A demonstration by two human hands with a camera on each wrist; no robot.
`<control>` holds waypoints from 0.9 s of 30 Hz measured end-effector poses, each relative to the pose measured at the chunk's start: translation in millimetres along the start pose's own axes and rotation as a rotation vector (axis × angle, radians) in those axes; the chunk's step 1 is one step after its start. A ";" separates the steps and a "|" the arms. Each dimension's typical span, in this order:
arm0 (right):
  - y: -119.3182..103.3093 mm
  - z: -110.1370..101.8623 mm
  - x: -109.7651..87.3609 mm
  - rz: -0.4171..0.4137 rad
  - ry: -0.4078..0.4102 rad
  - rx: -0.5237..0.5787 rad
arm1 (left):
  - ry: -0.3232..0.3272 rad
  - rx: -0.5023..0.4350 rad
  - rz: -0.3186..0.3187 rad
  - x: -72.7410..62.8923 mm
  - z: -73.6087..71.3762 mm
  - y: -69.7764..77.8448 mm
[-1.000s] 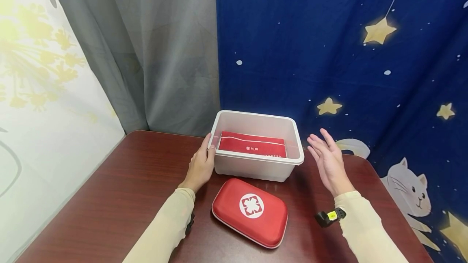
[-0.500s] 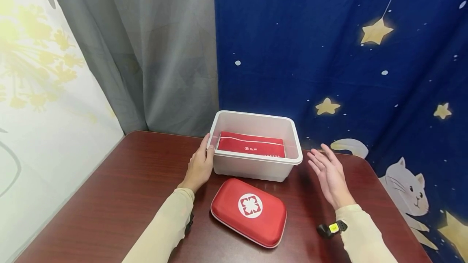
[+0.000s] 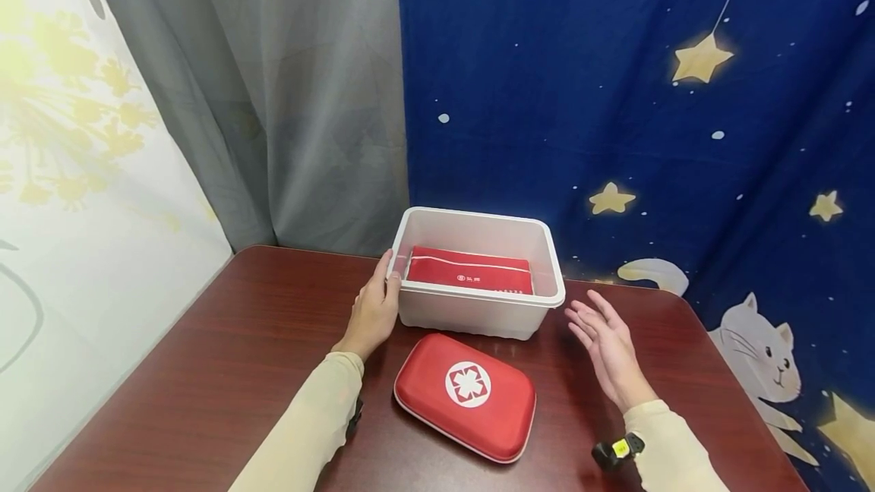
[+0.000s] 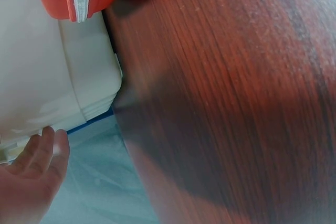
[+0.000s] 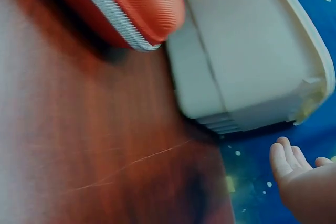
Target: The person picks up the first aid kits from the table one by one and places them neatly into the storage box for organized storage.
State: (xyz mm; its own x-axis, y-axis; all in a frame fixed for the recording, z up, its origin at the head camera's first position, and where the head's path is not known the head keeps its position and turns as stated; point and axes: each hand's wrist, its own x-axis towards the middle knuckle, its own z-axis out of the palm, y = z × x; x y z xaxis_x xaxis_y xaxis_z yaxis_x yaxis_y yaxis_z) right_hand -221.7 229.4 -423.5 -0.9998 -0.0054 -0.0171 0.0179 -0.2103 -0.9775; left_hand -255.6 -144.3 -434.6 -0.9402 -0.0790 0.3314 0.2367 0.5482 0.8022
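Observation:
A white plastic bin [image 3: 478, 313] stands towards the back of the table, holding a red pouch [image 3: 444, 270] with a white stripe and lettering. My left hand [image 3: 372, 310] touches the bin's left side, fingers extended along the wall and thumb at the front corner of the rim. To the right of the bin, my right hand [image 3: 607, 344] is held in the air with spread, relaxed fingers and nothing in it. Between my forearms lies a red zippered first-aid case [image 3: 437, 386] with a white cross emblem, set at an angle in front of the bin.
The dark reddish-brown wooden table [image 3: 205, 370] reaches back to a grey curtain [image 3: 335, 97] and a blue star-patterned curtain [image 3: 519, 82]. A white patterned curtain [image 3: 82, 249] hangs along the left side.
My right hand has come down and nearer to me beside the bin. The left hand, the bin and the first-aid case keep their places.

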 end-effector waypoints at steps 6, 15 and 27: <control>10.6 5.2 -4.0 0.024 -0.009 -0.035 | 0.003 0.002 -0.005 -0.3 0.5 0.3; 25.4 8.6 -9.3 0.058 -0.034 -0.030 | -0.002 -0.001 -0.008 -0.5 0.7 -0.1; 35.7 12.9 -17.7 0.112 -0.057 -0.104 | -0.002 0.005 -0.007 -0.2 1.0 -1.0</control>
State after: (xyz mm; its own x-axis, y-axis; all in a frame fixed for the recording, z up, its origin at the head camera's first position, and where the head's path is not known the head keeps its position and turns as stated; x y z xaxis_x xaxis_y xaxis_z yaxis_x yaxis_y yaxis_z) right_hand -203.3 209.4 -455.3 -0.9898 -0.0788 -0.1183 0.1261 -0.1025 -0.9867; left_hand -255.9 -144.0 -435.9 -0.9422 -0.0812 0.3250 0.2292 0.5516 0.8020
